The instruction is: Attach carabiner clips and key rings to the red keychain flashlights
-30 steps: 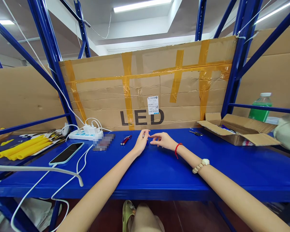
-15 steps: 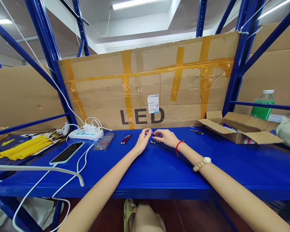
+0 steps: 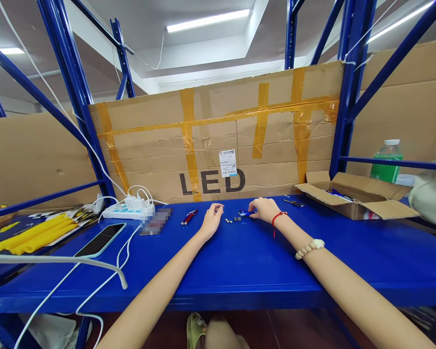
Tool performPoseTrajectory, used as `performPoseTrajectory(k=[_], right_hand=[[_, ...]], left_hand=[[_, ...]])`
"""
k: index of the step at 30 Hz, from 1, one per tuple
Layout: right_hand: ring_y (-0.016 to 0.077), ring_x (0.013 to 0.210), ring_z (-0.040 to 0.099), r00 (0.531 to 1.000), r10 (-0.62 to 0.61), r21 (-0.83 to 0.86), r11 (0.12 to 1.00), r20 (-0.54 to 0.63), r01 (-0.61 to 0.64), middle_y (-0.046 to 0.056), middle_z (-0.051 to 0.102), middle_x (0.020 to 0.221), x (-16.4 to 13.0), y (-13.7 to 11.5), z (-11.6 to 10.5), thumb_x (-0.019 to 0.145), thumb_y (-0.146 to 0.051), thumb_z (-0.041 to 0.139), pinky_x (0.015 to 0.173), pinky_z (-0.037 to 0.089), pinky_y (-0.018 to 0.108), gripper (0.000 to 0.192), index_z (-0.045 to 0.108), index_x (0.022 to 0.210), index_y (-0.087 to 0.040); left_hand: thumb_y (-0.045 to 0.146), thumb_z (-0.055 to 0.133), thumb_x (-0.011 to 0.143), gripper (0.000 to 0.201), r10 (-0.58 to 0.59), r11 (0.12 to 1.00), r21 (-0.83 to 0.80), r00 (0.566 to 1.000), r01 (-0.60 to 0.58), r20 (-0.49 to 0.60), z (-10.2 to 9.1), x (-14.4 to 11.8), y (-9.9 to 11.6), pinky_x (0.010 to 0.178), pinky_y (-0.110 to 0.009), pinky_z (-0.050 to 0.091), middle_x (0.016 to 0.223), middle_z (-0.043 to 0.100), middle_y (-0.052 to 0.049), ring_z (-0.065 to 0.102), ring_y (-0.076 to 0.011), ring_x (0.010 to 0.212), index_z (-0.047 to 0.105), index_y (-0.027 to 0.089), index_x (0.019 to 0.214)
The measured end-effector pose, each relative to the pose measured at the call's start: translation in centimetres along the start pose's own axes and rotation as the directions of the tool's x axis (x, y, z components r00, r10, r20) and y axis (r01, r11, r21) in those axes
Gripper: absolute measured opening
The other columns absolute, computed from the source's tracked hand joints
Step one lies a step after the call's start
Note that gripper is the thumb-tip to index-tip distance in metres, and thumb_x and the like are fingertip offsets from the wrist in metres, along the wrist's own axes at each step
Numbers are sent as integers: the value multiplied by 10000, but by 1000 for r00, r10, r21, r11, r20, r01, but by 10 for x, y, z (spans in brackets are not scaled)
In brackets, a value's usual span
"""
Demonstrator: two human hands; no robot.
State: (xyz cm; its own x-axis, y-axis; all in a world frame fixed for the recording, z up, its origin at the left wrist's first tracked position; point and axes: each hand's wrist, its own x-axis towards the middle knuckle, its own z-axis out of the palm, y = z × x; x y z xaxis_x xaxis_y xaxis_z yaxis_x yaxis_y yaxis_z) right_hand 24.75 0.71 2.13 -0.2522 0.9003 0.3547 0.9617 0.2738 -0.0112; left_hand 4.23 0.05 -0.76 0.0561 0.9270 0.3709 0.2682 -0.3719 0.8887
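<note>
My right hand [image 3: 264, 209] is closed on a small blue tube [image 3: 245, 213], which lies low over the blue tabletop and points left from my fingertips. Just in front of it lie several small silvery button-like pieces [image 3: 234, 220], seemingly button cells. My left hand [image 3: 212, 221] rests on the table to their left, its fingers loosely bent and apart, with nothing visible in them. Farther left is a small red metal tube [image 3: 189, 217] with shiny ends.
A phone [image 3: 101, 240] on a white cable lies left, near a white power strip [image 3: 127, 211]. Yellow tubes [image 3: 39, 233] are at far left. Keys [image 3: 294, 202] and an open cardboard box [image 3: 352, 208] stand right. Taped cardboard [image 3: 156, 160] walls the back.
My hands have moved apart: the right has gone rightward and now grips the blue tube by the small pieces, while the left has drawn slightly left. The view has tilted up a little.
</note>
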Motion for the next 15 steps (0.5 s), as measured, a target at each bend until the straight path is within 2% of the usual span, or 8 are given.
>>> performPoseTrajectory(k=[5,10,15], right_hand=[[175,773,629,999,-20,-22,1000,28,21,23,689,825,-1,-1,-5,689,-224,708,645,427,264,108,684,791,-201],[187,868,619,998,-47,-1,999,-47,47,23,671,916,-2,-3,-3,796,-254,610,619,393,237,98,686,858,-256],[157,863,614,988,-46,52,997,-145,54,22,644,965,-1,-6,-1,906,-304,437,620,385,224,232,663,931,-260]], left_hand=[[210,473,815,137,-11,1000,2,1000,11,7,2,-1,1,768,-271,400,808,581,-32,526,-158,790,581,191,896],[192,474,800,145,-6,1000,18,1000,6,5,2,0,0,766,-268,401,830,579,-31,526,-152,779,582,191,897],[182,452,810,165,16,996,91,1000,-17,14,3,1,0,757,-259,408,853,589,-34,538,-151,789,578,195,915]])
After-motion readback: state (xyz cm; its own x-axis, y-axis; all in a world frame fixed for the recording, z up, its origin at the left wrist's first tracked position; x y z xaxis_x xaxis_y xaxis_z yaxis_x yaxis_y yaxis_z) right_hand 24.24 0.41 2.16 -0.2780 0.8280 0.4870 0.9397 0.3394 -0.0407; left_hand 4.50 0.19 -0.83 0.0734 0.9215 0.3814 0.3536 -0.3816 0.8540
